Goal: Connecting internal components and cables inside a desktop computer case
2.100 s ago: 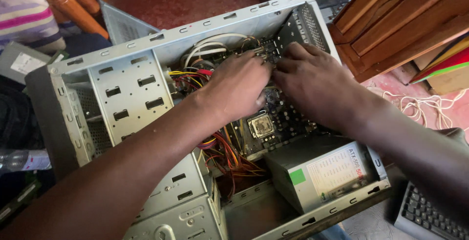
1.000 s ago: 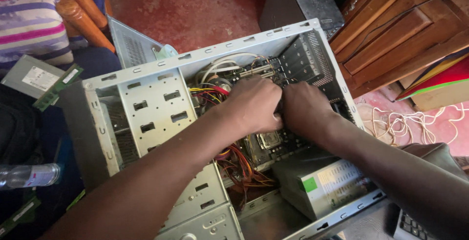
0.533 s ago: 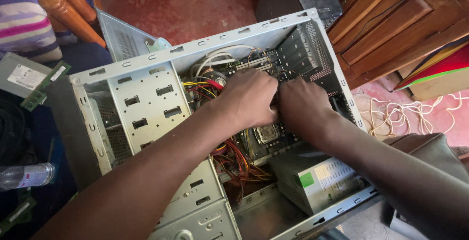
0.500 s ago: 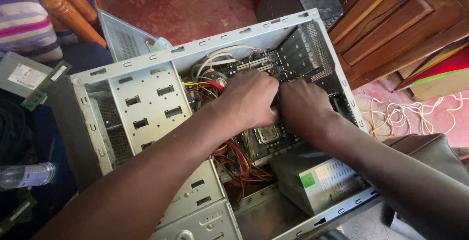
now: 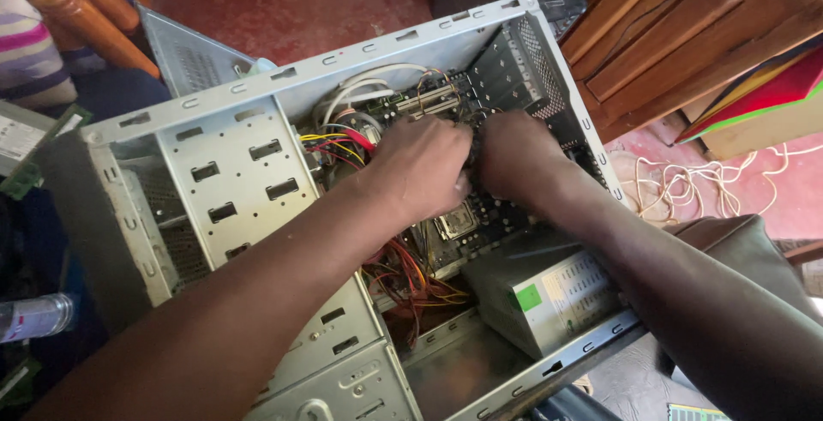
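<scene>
While both hands are buried in the open computer case (image 5: pixel 257 87), not much has shifted since half a second ago.

Left hand (image 5: pixel 420 168) and right hand (image 5: pixel 519 159) stay pressed together over the motherboard (image 5: pixel 467 219) mid-case, maybe a touch nearer the far wall. Fingers curl down out of sight, so can't tell what they grip. Power supply (image 5: pixel 549 297) sits near right, colored wires (image 5: pixel 407 271) tangle under the left wrist, and the case's near corner is cut off.

Matt grey metal computer case (image 5: pixel 231 172) (perforated), beside varnished wooden cabinet (image 5: pixel 677 35).
</scene>
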